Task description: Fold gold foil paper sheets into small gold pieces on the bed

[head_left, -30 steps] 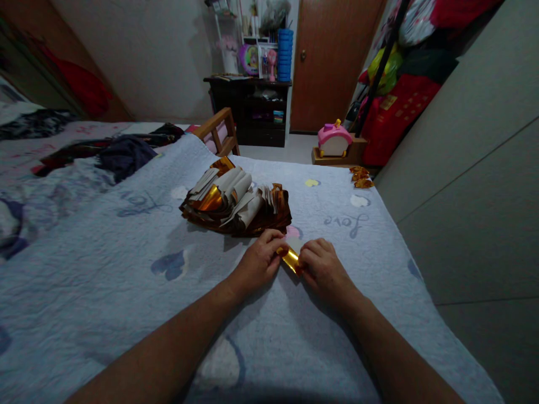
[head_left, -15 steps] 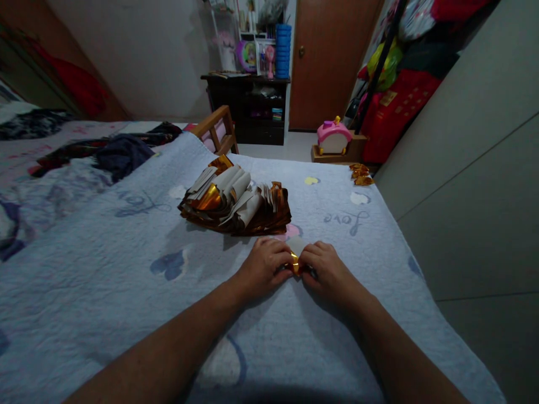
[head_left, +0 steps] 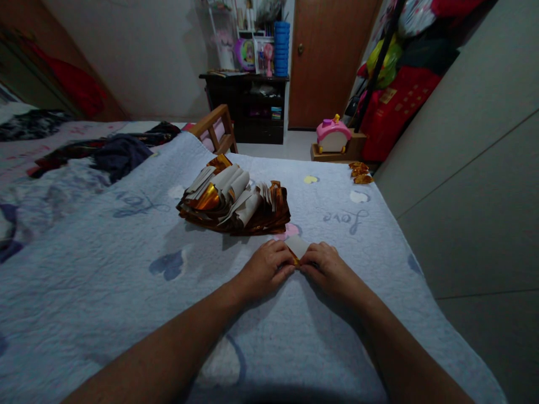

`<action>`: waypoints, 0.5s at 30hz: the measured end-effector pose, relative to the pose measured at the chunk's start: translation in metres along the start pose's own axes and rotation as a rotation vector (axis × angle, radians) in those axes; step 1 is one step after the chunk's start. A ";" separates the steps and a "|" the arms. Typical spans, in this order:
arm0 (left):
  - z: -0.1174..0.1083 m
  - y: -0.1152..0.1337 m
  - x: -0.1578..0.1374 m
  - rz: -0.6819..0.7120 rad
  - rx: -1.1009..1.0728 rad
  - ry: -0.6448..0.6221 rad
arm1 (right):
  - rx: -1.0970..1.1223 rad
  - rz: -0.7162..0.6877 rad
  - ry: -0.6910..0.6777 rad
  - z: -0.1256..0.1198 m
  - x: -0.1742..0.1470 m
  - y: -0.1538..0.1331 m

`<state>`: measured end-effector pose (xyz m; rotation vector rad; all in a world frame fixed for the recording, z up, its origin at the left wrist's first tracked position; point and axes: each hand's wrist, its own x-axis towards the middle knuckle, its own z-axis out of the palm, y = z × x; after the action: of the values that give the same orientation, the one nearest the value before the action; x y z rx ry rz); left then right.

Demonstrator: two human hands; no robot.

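A small sheet of gold foil paper (head_left: 297, 245), white on its upper face, lies between my hands on the bed. My left hand (head_left: 269, 266) pinches its near left edge, and my right hand (head_left: 325, 265) pinches the near right edge. A narrow strip of gold shows between the fingertips, where the near edge is turned over. Just beyond my left hand rests a thick, loose stack of gold foil papers (head_left: 236, 202), its sheets curled and fanned. Several folded gold foil pieces (head_left: 361, 173) sit at the far right corner of the bed.
A pale blue quilt (head_left: 126, 303) covers the bed. Dark crumpled clothes (head_left: 120, 157) lie at the left. Past the far edge stand a wooden chair (head_left: 217, 130), a dark cabinet (head_left: 248, 106) and a pink toy (head_left: 332, 136). A pale wardrobe (head_left: 475, 185) runs along the right.
Less gold and more of the white face now shows between my hands. My fingertips have come slightly closer together at the paper's near edge. The stack and the folded pieces stay in place.
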<state>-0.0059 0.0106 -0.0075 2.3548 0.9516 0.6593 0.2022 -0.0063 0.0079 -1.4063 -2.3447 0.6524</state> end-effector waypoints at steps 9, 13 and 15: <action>0.002 0.001 0.002 -0.052 0.033 -0.014 | -0.055 0.123 0.035 0.004 0.003 -0.003; 0.003 0.002 0.002 -0.095 0.078 -0.019 | -0.097 0.171 0.050 0.008 0.004 -0.004; 0.002 0.004 0.002 -0.112 0.089 -0.008 | -0.113 0.169 0.074 0.010 0.004 -0.004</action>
<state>-0.0011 0.0093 -0.0063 2.3582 1.1218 0.5741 0.1918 -0.0064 0.0018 -1.6622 -2.2542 0.5088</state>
